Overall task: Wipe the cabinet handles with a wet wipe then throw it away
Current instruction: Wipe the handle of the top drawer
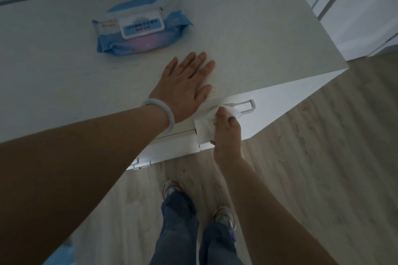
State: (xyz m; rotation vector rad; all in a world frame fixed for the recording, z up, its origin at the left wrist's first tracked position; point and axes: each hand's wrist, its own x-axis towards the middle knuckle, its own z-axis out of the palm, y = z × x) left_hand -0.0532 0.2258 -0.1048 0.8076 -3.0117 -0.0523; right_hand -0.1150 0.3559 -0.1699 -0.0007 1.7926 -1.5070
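A wet wipe (205, 123) is gripped by the right hand (226, 133) and pressed round the cabinet handle (247, 105). The left hand (183, 88) is laid flat, fingers released, on the surface (247, 34).

Dim, bluish, low-contrast indoor light with no clear source, soft faint shadows, no glare, slight overall softness, wide-angle bending at the edges, near forearms blurred and dark.

Cabinet top (247, 28): bare surface lies right of the wipes pack (140, 26) and beyond the flat left hand (183, 86). At the front, the right hand (226, 133) and wet wipe (206, 122) cover the near end of the handle (247, 106); its far end is exposed.
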